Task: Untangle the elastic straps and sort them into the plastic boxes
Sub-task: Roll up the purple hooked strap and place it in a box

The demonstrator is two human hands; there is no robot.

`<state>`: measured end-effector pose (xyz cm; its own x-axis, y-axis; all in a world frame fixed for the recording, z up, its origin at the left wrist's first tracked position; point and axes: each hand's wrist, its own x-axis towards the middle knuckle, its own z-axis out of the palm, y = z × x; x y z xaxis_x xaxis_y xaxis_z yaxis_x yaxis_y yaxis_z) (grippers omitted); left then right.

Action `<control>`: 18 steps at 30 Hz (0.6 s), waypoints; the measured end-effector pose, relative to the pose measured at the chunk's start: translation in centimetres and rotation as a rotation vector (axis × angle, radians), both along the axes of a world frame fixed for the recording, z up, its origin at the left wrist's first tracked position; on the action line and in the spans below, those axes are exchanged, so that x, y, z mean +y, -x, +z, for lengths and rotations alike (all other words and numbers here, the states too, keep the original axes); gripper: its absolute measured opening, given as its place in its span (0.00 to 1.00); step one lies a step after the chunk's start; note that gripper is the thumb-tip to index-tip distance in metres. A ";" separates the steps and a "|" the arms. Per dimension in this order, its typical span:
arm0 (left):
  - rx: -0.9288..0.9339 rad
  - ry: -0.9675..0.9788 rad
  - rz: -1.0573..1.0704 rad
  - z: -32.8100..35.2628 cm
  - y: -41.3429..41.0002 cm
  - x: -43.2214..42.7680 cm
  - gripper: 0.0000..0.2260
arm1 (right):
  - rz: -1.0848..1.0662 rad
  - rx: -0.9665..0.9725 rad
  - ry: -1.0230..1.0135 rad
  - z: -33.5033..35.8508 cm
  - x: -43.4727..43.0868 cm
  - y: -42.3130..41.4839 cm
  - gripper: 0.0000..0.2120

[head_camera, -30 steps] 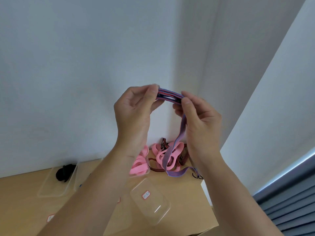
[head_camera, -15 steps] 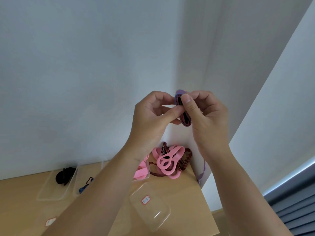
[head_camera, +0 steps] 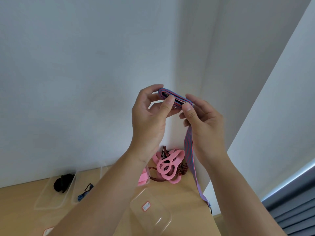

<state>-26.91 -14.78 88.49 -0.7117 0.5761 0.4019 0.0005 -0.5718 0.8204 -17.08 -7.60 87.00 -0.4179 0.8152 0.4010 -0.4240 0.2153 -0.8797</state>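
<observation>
Pinching a folded blue-and-red striped strap (head_camera: 175,97) between them, left hand (head_camera: 150,120) and right hand (head_camera: 202,123) hold it raised; its tail hangs below the right hand toward the counter (head_camera: 184,193).

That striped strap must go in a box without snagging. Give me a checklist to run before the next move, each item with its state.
1. Grip on the folded striped strap: ok; the left hand and right hand both pinch it.
2. Strap fully folded: not ok; its tail hangs loose past the edge of the table.
3. Tail free of the pink straps: cannot tell; it hangs close beside them.
4. Empty box ready: ok; the front clear box shows nothing inside.
5. Matching box: cannot tell; the blue strap in a far box is too small to compare.
</observation>
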 end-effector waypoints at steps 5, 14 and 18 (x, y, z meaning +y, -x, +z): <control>0.053 0.185 -0.031 -0.8 2.1 -1.9 0.10 | -0.049 0.052 0.047 1.0 0.7 1.0 0.08; 0.249 0.345 0.020 0.5 4.2 -4.4 0.06 | 0.245 -0.078 -0.085 2.7 -0.6 3.9 0.04; 0.255 0.347 0.011 1.4 4.8 -4.6 0.13 | 0.272 -0.060 -0.063 2.8 -0.5 4.6 0.05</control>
